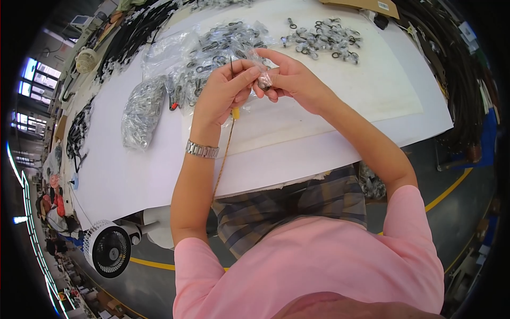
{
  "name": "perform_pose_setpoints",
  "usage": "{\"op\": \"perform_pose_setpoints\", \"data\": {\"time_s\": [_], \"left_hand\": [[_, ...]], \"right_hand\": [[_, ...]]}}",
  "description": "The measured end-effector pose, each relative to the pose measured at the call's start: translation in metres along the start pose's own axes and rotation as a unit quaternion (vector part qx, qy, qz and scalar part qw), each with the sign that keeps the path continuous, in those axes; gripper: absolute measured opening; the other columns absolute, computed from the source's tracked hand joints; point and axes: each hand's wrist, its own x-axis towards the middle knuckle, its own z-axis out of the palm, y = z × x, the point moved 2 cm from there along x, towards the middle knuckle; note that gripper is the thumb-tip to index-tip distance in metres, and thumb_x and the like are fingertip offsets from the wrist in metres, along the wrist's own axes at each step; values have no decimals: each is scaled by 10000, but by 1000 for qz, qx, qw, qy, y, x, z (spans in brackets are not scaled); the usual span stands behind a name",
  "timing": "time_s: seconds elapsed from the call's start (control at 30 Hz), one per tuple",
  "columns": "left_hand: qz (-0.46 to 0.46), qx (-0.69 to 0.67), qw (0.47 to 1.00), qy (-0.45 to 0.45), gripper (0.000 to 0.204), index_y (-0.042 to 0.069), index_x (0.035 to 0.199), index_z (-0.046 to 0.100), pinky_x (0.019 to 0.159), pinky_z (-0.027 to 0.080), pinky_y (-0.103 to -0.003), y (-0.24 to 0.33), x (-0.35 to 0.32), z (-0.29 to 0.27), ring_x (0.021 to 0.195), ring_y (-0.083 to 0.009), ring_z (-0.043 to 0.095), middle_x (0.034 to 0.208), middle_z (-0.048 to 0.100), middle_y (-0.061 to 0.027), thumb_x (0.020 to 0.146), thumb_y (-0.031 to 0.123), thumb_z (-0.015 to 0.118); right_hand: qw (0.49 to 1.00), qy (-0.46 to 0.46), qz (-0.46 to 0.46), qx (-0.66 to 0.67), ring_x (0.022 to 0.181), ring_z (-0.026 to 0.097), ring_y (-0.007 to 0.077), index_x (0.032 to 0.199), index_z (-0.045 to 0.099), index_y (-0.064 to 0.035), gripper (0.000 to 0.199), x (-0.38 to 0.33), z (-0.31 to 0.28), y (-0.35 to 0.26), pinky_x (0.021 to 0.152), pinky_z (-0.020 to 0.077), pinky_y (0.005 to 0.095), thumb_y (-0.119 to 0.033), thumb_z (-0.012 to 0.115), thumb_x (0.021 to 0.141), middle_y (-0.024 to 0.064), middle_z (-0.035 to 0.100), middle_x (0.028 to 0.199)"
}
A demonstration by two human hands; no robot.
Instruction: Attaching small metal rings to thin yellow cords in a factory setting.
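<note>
My left hand [226,90], with a metal watch at the wrist, is closed round a slim pointed tool [235,112]. The tool's dark tip sticks up above the fingers, and its yellow end shows below the hand with a thin brown cord [226,151] hanging down from it. My right hand [287,77] pinches a small metal hook [264,81] in clear plastic wrap, and the fingertips of both hands meet at it. Just beyond my hands lies a heap of wrapped metal hooks [215,45]. A smaller group of such hooks [321,40] is spread to the right.
A full clear plastic bag [143,114] lies left of my hands on the white-covered table [138,181]. Beside it is a small red-tipped item [173,106]. Black straps [135,37] are piled far left. A white fan [109,250] stands by the table's near left edge.
</note>
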Motion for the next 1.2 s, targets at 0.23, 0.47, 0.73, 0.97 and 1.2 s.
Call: {"op": "perform_pose_setpoints", "data": {"time_s": [0.23,0.47,0.73,0.97,1.2], "left_hand": [[80,82,987,115,141,9,1058,665,462,259,-190,-4,-1,9,542,-9,406,746,612,2,998,137,660],[116,188,966,134,115,40,1099,646,502,315,-201,-2,-2,20,572,-21,447,735,606,13,1008,107,627],[161,247,948,119,57,36,1053,625,575,395,-208,-1,-3,22,656,-35,528,726,590,21,1016,72,602],[149,181,956,175,75,36,1048,630,525,347,-211,-3,-3,25,603,-27,499,697,601,17,1017,99,606],[125,230,957,123,124,30,1095,648,518,338,-213,2,-1,15,578,-32,474,705,593,15,1015,113,604]], "right_hand": [[995,39,36,-80,715,587,90,1359,597,1,384,4,1,-1,693,508,241,-229,601,1052,42,695,922],[925,113,-102,-348,702,663,126,1046,696,-1,217,-5,8,-5,666,545,282,-203,618,1031,48,734,832],[993,103,13,-58,672,653,94,1018,695,-20,159,0,-1,-3,634,522,275,-148,602,1030,63,735,827],[846,146,-227,-460,740,668,332,953,675,-46,145,-7,19,-1,670,527,424,-146,587,1008,123,699,808],[840,156,-203,-478,707,654,313,937,682,-35,164,-8,15,-6,665,509,418,-171,608,992,125,684,775]]}}
